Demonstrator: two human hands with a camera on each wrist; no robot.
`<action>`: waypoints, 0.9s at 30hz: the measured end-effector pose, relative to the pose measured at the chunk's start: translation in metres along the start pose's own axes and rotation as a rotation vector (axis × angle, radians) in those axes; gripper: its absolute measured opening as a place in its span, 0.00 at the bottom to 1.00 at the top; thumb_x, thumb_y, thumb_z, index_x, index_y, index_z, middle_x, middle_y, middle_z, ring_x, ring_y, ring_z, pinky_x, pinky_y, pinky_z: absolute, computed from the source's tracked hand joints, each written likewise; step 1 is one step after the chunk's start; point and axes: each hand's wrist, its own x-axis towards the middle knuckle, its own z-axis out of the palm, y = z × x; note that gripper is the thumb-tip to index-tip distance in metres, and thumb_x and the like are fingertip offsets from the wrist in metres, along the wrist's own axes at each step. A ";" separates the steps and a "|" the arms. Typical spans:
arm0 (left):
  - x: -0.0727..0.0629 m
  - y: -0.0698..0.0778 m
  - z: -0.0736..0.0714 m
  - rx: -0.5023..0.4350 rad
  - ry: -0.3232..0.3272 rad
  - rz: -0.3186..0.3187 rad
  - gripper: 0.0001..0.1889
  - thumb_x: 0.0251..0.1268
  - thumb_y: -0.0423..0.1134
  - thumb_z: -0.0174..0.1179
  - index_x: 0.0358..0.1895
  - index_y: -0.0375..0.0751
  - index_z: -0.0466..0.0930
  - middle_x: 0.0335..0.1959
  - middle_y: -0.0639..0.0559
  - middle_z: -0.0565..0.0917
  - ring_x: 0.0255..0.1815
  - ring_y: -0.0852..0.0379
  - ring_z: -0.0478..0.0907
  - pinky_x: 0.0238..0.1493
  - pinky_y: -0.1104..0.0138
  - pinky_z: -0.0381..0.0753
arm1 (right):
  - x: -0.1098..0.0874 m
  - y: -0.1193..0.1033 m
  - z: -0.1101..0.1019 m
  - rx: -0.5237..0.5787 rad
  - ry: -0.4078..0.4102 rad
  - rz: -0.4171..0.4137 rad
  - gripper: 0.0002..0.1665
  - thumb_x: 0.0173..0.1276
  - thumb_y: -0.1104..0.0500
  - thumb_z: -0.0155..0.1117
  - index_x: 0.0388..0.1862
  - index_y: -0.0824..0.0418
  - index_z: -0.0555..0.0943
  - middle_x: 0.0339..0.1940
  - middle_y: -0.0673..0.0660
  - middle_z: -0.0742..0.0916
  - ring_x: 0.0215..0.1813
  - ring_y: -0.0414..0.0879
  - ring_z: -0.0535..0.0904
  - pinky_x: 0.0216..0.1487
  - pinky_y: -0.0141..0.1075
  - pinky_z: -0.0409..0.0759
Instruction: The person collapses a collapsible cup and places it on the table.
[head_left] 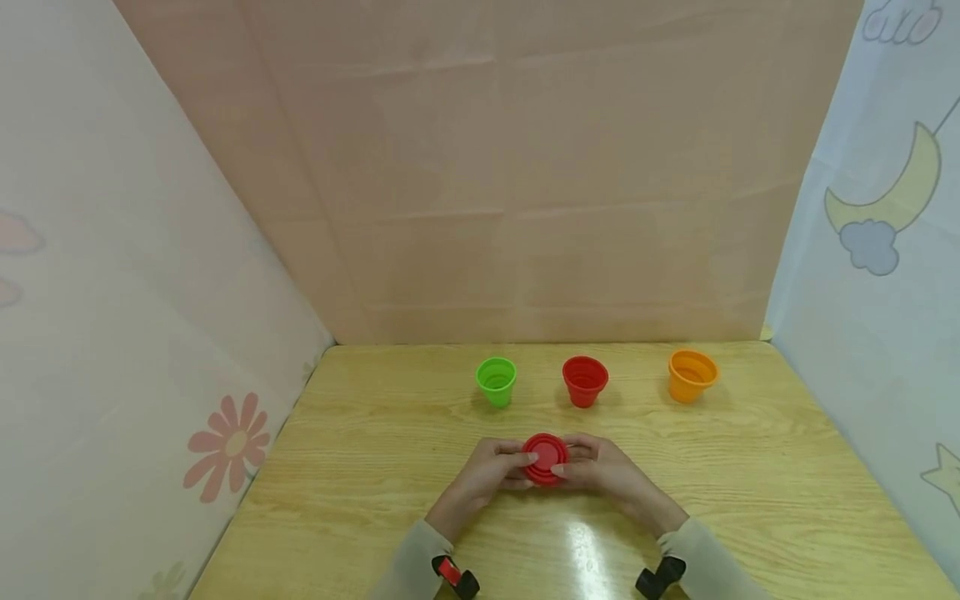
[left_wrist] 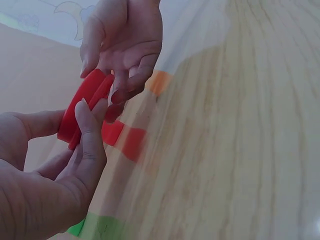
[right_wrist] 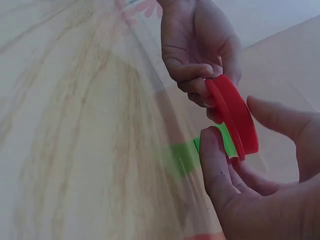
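Note:
A red collapsible cup [head_left: 545, 459], folded down to a flat ringed disc, is held in front of the body. The left hand [head_left: 487, 475] pinches its left side, thumb over the round face and fingers behind. From the other side the right hand [head_left: 611, 475] grips the rim, its thumb low on the same face. In the left wrist view the folded cup [left_wrist: 85, 102] appears edge-on, tilted between both hands. The right wrist view shows the disc [right_wrist: 232, 117] between the left hand above and the right thumb and fingers below.
Beyond the hands, a green cup [head_left: 497, 382], a second red cup [head_left: 585, 382] and an orange cup [head_left: 692, 375] stand unfolded in a row, mouths up, on the wooden table [head_left: 360, 467]. A beige cloth [head_left: 525, 167] hangs behind; patterned walls flank both sides.

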 end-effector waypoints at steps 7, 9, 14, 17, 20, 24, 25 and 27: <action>0.003 0.000 -0.007 -0.029 -0.010 -0.046 0.14 0.69 0.38 0.71 0.51 0.32 0.89 0.35 0.50 0.91 0.29 0.62 0.86 0.37 0.69 0.91 | -0.001 -0.005 0.002 -0.163 -0.025 -0.094 0.52 0.65 0.57 0.79 0.83 0.63 0.62 0.76 0.67 0.77 0.67 0.56 0.84 0.65 0.39 0.80; 0.003 0.001 -0.007 -0.044 -0.019 -0.060 0.13 0.69 0.38 0.71 0.50 0.32 0.89 0.33 0.51 0.91 0.28 0.62 0.86 0.37 0.70 0.91 | 0.000 -0.005 0.003 -0.199 -0.028 -0.115 0.52 0.64 0.57 0.80 0.82 0.63 0.63 0.75 0.67 0.78 0.66 0.57 0.85 0.65 0.41 0.79; 0.001 0.002 -0.009 -0.087 -0.050 -0.085 0.12 0.71 0.38 0.69 0.47 0.32 0.88 0.30 0.52 0.89 0.27 0.62 0.85 0.36 0.71 0.90 | 0.002 -0.003 0.004 -0.209 -0.044 -0.144 0.51 0.63 0.59 0.81 0.81 0.64 0.65 0.74 0.68 0.79 0.63 0.55 0.86 0.62 0.38 0.81; 0.001 0.002 -0.010 -0.101 -0.063 -0.085 0.11 0.71 0.39 0.69 0.46 0.32 0.88 0.30 0.52 0.89 0.26 0.63 0.85 0.36 0.72 0.90 | 0.002 -0.004 0.004 -0.201 -0.035 -0.138 0.49 0.62 0.59 0.81 0.79 0.63 0.68 0.71 0.68 0.82 0.60 0.53 0.87 0.59 0.36 0.81; 0.001 0.002 -0.010 -0.098 -0.064 -0.086 0.11 0.71 0.40 0.69 0.46 0.33 0.88 0.30 0.52 0.89 0.27 0.63 0.85 0.36 0.72 0.90 | 0.001 -0.005 0.005 -0.200 -0.011 -0.124 0.46 0.62 0.58 0.81 0.77 0.62 0.71 0.67 0.66 0.84 0.58 0.52 0.88 0.58 0.36 0.82; 0.001 0.002 -0.011 -0.054 -0.050 -0.083 0.13 0.71 0.43 0.69 0.45 0.34 0.89 0.32 0.53 0.88 0.29 0.62 0.86 0.37 0.72 0.89 | 0.001 -0.004 0.006 -0.177 0.006 -0.113 0.42 0.63 0.57 0.80 0.75 0.62 0.74 0.66 0.65 0.86 0.58 0.50 0.88 0.56 0.33 0.85; 0.000 0.002 -0.011 -0.041 -0.048 -0.080 0.14 0.71 0.44 0.69 0.45 0.34 0.89 0.32 0.54 0.88 0.30 0.61 0.86 0.38 0.72 0.90 | 0.001 -0.004 0.006 -0.170 0.010 -0.110 0.42 0.64 0.57 0.80 0.75 0.62 0.74 0.66 0.64 0.86 0.57 0.50 0.88 0.55 0.33 0.85; -0.001 0.003 -0.011 -0.009 -0.045 -0.069 0.16 0.71 0.46 0.69 0.45 0.34 0.89 0.33 0.54 0.88 0.32 0.61 0.86 0.40 0.70 0.90 | 0.001 -0.003 0.007 -0.159 0.018 -0.101 0.41 0.64 0.57 0.80 0.74 0.62 0.75 0.65 0.63 0.87 0.57 0.49 0.89 0.55 0.33 0.86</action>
